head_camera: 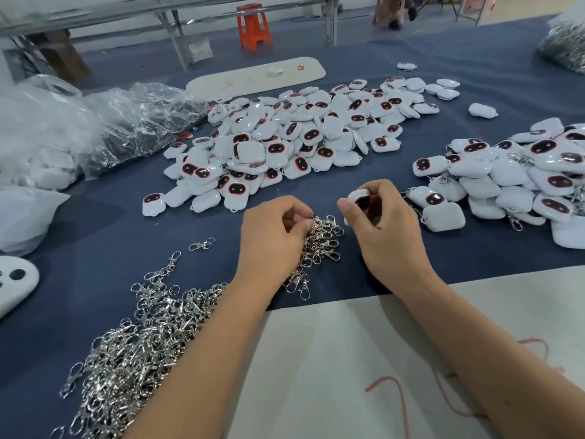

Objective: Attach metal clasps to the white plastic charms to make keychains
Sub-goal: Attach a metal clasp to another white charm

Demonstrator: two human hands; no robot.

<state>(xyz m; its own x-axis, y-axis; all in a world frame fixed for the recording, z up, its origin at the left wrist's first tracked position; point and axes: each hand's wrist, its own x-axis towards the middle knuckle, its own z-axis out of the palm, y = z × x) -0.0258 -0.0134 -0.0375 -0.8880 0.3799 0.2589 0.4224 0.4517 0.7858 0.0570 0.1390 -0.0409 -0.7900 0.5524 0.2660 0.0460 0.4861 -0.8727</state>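
White plastic charm point(359, 198), dark face toward the camera, pinched between thumb and fingers of the right hand point(384, 223) above the blue cloth point(411, 255). The left hand point(270, 239) grips a tangled bunch of metal clasps point(319, 242), its fingertips working at the top of the cluster. Loose charms point(285, 137) lie beyond; finished keychains point(512, 175) are heaped to the right. Likely fault: interlocked hooks drag several clasps up together, or the one picked slips before it reaches the charm's loop.
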